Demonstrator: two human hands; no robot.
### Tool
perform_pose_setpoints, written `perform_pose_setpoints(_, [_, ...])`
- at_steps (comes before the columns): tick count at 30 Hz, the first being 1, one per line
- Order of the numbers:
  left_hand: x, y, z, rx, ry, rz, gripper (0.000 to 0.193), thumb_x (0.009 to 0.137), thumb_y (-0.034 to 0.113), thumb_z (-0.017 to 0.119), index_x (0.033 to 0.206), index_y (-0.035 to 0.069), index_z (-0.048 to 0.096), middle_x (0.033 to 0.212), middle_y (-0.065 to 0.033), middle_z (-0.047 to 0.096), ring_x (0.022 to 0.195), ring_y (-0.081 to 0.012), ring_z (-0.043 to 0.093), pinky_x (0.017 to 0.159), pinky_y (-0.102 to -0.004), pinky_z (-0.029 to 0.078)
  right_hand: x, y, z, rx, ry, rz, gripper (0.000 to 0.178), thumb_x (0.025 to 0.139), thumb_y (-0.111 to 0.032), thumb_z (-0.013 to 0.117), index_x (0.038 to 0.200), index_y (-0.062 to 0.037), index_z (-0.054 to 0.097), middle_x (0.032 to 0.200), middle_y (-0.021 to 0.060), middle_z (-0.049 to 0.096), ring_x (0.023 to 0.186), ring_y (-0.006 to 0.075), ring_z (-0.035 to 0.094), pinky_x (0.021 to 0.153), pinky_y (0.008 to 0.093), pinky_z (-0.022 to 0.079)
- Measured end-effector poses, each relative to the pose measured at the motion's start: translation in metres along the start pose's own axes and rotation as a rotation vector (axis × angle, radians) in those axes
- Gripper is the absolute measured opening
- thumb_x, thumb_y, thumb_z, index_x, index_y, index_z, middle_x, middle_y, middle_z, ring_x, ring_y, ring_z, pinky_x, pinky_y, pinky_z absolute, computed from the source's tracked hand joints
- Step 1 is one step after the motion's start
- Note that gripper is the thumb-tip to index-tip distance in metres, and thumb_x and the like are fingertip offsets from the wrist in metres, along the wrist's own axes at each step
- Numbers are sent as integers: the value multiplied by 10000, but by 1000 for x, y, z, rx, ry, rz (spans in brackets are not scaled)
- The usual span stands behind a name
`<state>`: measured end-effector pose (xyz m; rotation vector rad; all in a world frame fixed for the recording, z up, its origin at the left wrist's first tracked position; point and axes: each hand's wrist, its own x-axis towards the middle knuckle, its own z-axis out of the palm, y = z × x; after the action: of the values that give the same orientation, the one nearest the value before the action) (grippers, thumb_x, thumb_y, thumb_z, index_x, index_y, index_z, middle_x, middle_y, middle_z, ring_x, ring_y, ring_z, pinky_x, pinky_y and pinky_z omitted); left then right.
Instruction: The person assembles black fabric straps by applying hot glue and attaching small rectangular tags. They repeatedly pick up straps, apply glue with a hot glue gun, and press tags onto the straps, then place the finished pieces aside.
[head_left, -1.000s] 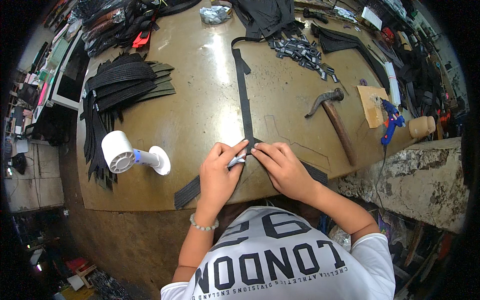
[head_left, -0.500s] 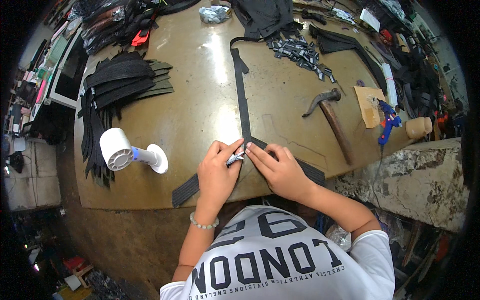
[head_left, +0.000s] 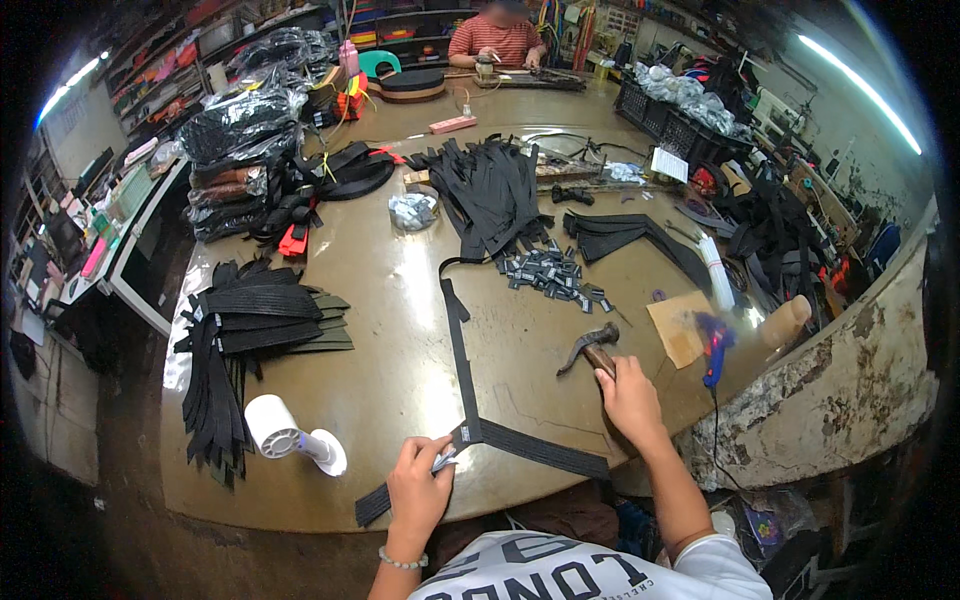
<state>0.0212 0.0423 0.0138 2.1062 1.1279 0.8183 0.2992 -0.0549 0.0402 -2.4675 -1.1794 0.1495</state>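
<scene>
My right hand [head_left: 632, 400] is wrapped round the wooden handle of a hammer [head_left: 585, 347] lying on the table, its metal head pointing away from me. Near the front edge lies a black webbing strap [head_left: 545, 449] in a Y shape, with a small pale-printed tag [head_left: 466, 434] where its arms meet. My left hand [head_left: 418, 485] rests over the left arm of the strap. Its fingers pinch several small white slips [head_left: 443, 461], partly hidden by the hand. The strap's long arm runs away from me toward a heap of small dark tags [head_left: 555, 275].
A white handheld fan [head_left: 290, 437] and stacked black straps [head_left: 262, 325] lie left. Right are a cardboard piece [head_left: 678, 328], a blue glue gun [head_left: 714, 350] and a tape roll [head_left: 785, 322]. More straps [head_left: 485, 190] lie beyond. A person in a striped shirt [head_left: 495, 42] works at the far end.
My right hand has left the strap's junction and moved right onto the hammer handle. My left hand has shifted slightly left off the junction, uncovering the tag. The view has tilted up.
</scene>
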Motion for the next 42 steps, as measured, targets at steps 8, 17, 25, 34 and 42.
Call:
perform_pose_setpoints(8, [0,-7,3,-35,31,5,206,827,5,665,1031,27,683,933,-162,619,855,-348,630,765,-401,501,-50,-81,16,316,-486,-280,313,980,-289,560,995,22,526,765,326,619,757,514,624,638,553,502])
perform_pose_setpoints(17, [2,0,-5,-36,-85,0,234,833,28,673,1067,19,681,955,-166,602,851,-337,629,754,-398,503,-64,-71,12,192,-553,-275,414,990,-390,530,1106,7,536,831,279,661,794,441,676,696,546,538])
perform_pose_setpoints(25, [0,11,-6,289,-236,125,299,809,166,747,1080,63,671,1010,-141,597,785,-350,662,673,-419,531,-17,20,5,115,177,-149,308,974,-316,573,1098,-58,688,964,167,691,907,369,663,805,438,535])
perform_pose_setpoints(34, [3,47,-12,-432,56,90,150,931,137,667,952,-1,613,714,-74,594,646,-118,536,593,-279,438,10,-6,28,1164,-828,-181,601,1052,-514,332,1348,-41,556,1280,94,620,1068,200,606,961,369,466])
perform_pose_setpoints(42, [-8,40,22,-194,-41,-52,102,894,88,660,871,-3,620,697,-116,606,602,-192,559,567,-355,450,2,-72,78,1514,-848,-177,231,926,-210,700,1039,-11,665,959,7,694,902,79,615,791,248,501])
